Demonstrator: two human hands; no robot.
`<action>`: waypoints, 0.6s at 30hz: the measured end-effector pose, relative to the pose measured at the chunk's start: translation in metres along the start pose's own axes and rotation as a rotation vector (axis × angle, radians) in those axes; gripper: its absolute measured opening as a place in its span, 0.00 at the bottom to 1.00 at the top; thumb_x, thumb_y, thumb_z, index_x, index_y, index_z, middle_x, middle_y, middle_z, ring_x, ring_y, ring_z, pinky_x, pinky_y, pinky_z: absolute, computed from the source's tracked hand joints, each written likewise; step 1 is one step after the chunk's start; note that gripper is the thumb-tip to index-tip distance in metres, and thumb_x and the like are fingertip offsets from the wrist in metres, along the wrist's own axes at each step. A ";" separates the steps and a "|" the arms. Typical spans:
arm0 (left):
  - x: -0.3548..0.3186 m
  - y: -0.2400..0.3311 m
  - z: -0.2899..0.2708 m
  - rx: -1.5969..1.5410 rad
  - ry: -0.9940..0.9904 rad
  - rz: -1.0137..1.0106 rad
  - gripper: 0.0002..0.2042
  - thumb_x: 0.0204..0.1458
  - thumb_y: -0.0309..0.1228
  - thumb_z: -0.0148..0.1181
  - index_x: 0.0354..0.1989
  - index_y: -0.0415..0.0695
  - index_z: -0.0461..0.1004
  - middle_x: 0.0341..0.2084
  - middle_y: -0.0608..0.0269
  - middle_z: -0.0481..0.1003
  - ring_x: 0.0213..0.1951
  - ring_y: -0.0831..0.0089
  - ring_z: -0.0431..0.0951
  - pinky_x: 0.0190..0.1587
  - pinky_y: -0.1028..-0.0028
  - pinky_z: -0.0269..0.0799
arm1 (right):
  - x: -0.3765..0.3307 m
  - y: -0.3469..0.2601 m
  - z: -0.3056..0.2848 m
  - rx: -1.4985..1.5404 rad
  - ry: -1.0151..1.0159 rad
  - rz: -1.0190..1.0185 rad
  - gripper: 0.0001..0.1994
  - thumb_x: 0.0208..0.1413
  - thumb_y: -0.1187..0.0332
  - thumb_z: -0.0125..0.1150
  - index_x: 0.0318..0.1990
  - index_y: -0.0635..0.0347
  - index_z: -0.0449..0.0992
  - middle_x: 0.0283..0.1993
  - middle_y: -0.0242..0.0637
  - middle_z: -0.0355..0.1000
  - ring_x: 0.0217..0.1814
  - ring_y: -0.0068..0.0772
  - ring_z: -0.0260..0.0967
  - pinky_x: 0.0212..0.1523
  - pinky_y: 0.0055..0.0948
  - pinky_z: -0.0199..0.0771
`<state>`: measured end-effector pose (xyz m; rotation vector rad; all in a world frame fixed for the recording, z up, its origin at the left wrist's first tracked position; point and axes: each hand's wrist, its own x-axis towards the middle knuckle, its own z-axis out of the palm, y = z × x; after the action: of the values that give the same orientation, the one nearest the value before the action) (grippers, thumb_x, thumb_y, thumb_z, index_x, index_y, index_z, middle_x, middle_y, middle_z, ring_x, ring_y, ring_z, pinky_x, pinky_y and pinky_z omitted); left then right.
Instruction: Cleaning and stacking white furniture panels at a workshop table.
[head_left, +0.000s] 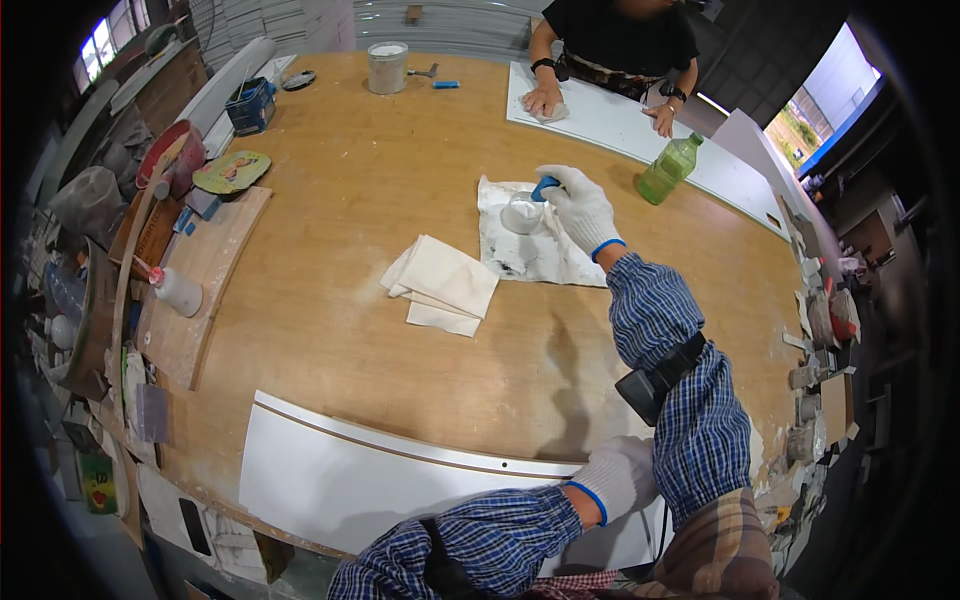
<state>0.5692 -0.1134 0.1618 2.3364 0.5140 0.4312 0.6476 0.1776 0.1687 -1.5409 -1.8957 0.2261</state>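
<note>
My right hand, in a white knit glove with a blue cuff, is closed around a small blue tool. The tool's lower end is too small to make out. It is right beside a small round white container, which stands on a stained white cloth. Near the front edge of the table, my left hand, gloved the same way, lies over the right end of a white board. Its fingers are partly hidden by my right sleeve, so I cannot see whether they grip anything.
A folded cream cloth lies mid-table, left of the stained one. Further right stands a green bottle. Across the table a person wipes another white panel. A tub and a white squeeze bottle stand leftward.
</note>
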 end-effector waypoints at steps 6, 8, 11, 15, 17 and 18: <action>0.002 -0.003 -0.008 -0.070 -0.148 -0.023 0.08 0.50 0.32 0.55 0.29 0.43 0.79 0.28 0.51 0.80 0.32 0.54 0.81 0.34 0.60 0.76 | 0.004 -0.012 0.012 -0.109 -0.185 -0.029 0.13 0.55 0.69 0.60 0.48 0.52 0.78 0.49 0.40 0.76 0.52 0.45 0.72 0.53 0.35 0.71; 0.004 -0.002 -0.004 -0.110 -0.091 -0.035 0.08 0.49 0.33 0.55 0.25 0.45 0.79 0.25 0.52 0.79 0.31 0.54 0.81 0.34 0.60 0.76 | 0.004 0.000 0.019 -0.122 -0.172 -0.060 0.12 0.55 0.69 0.59 0.47 0.52 0.78 0.48 0.40 0.76 0.51 0.45 0.72 0.53 0.36 0.71; 0.004 -0.005 0.005 -0.116 -0.050 -0.057 0.09 0.48 0.36 0.57 0.26 0.45 0.79 0.24 0.54 0.79 0.30 0.54 0.80 0.32 0.61 0.76 | 0.006 0.006 0.029 -0.150 -0.151 -0.108 0.10 0.56 0.70 0.58 0.45 0.52 0.79 0.45 0.40 0.76 0.50 0.46 0.72 0.53 0.38 0.70; 0.000 -0.004 0.004 -0.096 0.012 -0.027 0.08 0.49 0.33 0.56 0.23 0.46 0.78 0.23 0.53 0.78 0.29 0.54 0.80 0.32 0.60 0.75 | 0.007 0.002 0.030 -0.256 -0.160 -0.110 0.10 0.56 0.70 0.58 0.44 0.52 0.79 0.43 0.41 0.75 0.49 0.48 0.71 0.52 0.40 0.69; -0.003 -0.002 0.002 -0.096 0.014 -0.025 0.08 0.49 0.34 0.56 0.22 0.47 0.78 0.22 0.54 0.78 0.28 0.54 0.80 0.31 0.60 0.75 | 0.006 -0.006 0.028 -0.265 -0.173 -0.119 0.10 0.56 0.70 0.57 0.44 0.52 0.79 0.43 0.41 0.75 0.49 0.48 0.70 0.52 0.40 0.69; -0.002 -0.003 0.002 -0.101 0.007 -0.026 0.08 0.49 0.34 0.56 0.22 0.47 0.78 0.22 0.54 0.78 0.28 0.54 0.80 0.31 0.60 0.75 | 0.005 -0.002 0.028 -0.273 -0.191 -0.110 0.10 0.56 0.70 0.57 0.44 0.52 0.79 0.43 0.41 0.75 0.49 0.48 0.70 0.52 0.41 0.69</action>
<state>0.5681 -0.1135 0.1582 2.2299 0.5133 0.4439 0.6290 0.1894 0.1501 -1.6315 -2.2298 0.0684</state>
